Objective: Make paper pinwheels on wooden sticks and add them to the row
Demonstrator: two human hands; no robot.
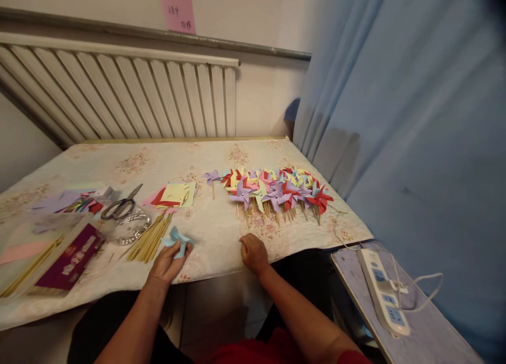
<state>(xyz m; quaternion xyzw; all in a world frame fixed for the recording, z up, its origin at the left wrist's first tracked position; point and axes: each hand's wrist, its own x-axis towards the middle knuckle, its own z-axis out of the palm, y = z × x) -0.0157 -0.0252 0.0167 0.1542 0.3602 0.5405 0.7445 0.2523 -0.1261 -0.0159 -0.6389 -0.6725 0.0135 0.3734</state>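
My left hand [168, 262] is closed on a light blue paper pinwheel [177, 240] near the front edge of the table [221, 232]. Just left of it lies a bundle of thin wooden sticks [150, 240]. My right hand [253, 253] rests on the tablecloth near the front edge with its fingers curled; whether it holds anything is hidden. Beyond the right hand lies a row of several finished pinwheels on sticks [276, 191], red, purple, yellow and pink. A single purple pinwheel [211, 178] lies to their left.
Scissors [120, 207] and a silver bead ring [132, 229] lie at centre left. Stacked coloured paper squares [176, 195] sit behind the sticks. A maroon box [69, 258] is at the left. A white power strip [383, 293] lies on a side surface. Radiator behind, blue curtain right.
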